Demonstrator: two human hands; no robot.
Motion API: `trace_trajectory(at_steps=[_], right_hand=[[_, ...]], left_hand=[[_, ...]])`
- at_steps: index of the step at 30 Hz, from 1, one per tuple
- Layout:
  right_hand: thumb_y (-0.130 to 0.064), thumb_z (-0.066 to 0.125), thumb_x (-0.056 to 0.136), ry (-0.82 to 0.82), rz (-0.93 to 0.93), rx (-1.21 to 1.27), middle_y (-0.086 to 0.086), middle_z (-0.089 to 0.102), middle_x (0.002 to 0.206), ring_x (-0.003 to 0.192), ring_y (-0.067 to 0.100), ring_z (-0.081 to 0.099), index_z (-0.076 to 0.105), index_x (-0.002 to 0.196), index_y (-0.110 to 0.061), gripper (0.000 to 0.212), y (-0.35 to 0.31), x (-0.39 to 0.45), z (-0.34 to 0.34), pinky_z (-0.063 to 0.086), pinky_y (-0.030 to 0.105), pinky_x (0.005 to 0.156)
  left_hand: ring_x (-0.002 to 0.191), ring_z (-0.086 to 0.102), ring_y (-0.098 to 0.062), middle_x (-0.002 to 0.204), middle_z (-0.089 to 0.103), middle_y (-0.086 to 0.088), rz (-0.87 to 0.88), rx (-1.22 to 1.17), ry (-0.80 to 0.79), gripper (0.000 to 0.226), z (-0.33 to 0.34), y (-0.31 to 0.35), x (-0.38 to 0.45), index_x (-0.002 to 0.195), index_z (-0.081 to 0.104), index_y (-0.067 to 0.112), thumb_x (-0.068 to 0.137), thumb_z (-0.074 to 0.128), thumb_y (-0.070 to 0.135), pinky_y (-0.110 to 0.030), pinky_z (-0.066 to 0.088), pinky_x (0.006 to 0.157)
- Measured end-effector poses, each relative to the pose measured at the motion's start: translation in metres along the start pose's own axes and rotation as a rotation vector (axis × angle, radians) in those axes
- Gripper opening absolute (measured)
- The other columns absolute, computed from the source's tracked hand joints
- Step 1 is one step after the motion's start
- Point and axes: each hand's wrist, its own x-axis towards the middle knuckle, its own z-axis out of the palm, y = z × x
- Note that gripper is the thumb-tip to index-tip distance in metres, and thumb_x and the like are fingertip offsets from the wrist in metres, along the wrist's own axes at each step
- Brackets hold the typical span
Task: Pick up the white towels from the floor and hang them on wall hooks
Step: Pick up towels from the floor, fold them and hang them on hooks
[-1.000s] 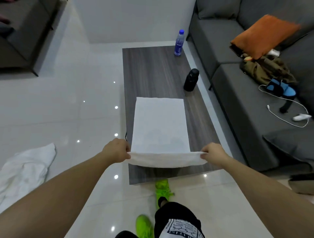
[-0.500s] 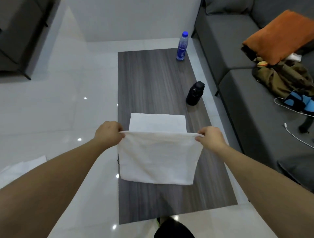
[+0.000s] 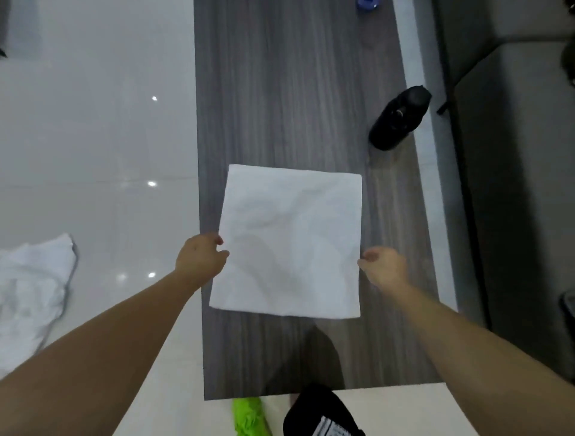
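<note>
A white towel (image 3: 289, 242) lies folded flat in a neat rectangle on the dark wood coffee table (image 3: 280, 93). My left hand (image 3: 202, 258) is at the towel's left edge, fingers loosely curled, the tips just touching the cloth. At the right edge, my right hand (image 3: 384, 264) points its fingertips at the border, and no fold of cloth is lifted. A second white towel (image 3: 31, 295) lies crumpled on the glossy floor at the far left.
A black bottle (image 3: 398, 118) stands near the table's right edge, with a blue bottle (image 3: 367, 3) at the far end. A grey sofa (image 3: 513, 186) runs close along the right. My green shoe (image 3: 249, 417) is by the table's near edge.
Both hands carried the near edge of the towel forward and laid it down, which folded the towel in half. They then drew back to its sides. The view tilted downward.
</note>
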Motion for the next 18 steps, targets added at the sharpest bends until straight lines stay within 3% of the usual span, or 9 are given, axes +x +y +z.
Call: trace_trajectory(at_steps=[3, 5, 11, 14, 18], right_hand=[[-0.026, 0.067, 0.086, -0.080, 0.103, 0.002, 0.007, 0.070, 0.109, 0.099, 0.026, 0.064, 0.069, 0.109, -0.013, 0.026, 0.030, -0.007, 0.042, 0.049, 0.028, 0.083], [-0.028, 0.069, 0.086, -0.106, 0.188, 0.050, 0.007, 0.067, 0.115, 0.105, 0.027, 0.062, 0.065, 0.116, -0.012, 0.035, 0.047, -0.012, 0.068, 0.051, 0.033, 0.088], [-0.027, 0.071, 0.078, 0.095, 0.376, 0.301, 0.010, 0.063, 0.117, 0.104, 0.028, 0.060, 0.064, 0.111, -0.017, 0.035, 0.073, -0.027, 0.107, 0.049, 0.033, 0.090], [-0.031, 0.073, 0.078, 0.083, 0.376, 0.354, 0.011, 0.063, 0.115, 0.100, 0.026, 0.062, 0.068, 0.103, -0.015, 0.030, 0.081, -0.033, 0.115, 0.053, 0.037, 0.090], [-0.037, 0.071, 0.082, 0.053, 0.345, 0.379, 0.003, 0.071, 0.100, 0.093, 0.021, 0.066, 0.072, 0.099, -0.014, 0.029, 0.091, -0.044, 0.120, 0.053, 0.031, 0.077]], left_hand=[[0.113, 0.057, -0.030, 0.128, 0.060, -0.013, -0.103, -0.022, -0.061, 0.051, 0.041, -0.025, -0.001, 0.136, 0.052, 0.011, 0.090, 0.063, 0.031, -0.032, 0.045, 0.088], [0.110, 0.057, -0.031, 0.124, 0.060, -0.015, -0.177, -0.088, -0.074, 0.055, 0.065, -0.038, -0.001, 0.136, 0.049, 0.009, 0.087, 0.065, 0.030, -0.033, 0.046, 0.085], [0.107, 0.059, -0.031, 0.121, 0.060, -0.011, -0.342, -0.250, -0.145, 0.043, 0.111, -0.065, -0.010, 0.125, 0.059, 0.013, 0.086, 0.065, 0.028, -0.038, 0.052, 0.092], [0.104, 0.057, -0.031, 0.120, 0.053, -0.014, -0.372, -0.287, -0.034, 0.051, 0.121, -0.074, -0.013, 0.127, 0.050, 0.011, 0.081, 0.067, 0.023, -0.035, 0.050, 0.080], [0.097, 0.061, -0.030, 0.114, 0.058, -0.012, -0.450, -0.392, -0.082, 0.040, 0.128, -0.081, -0.020, 0.119, 0.053, 0.015, 0.082, 0.067, 0.022, -0.040, 0.056, 0.081]])
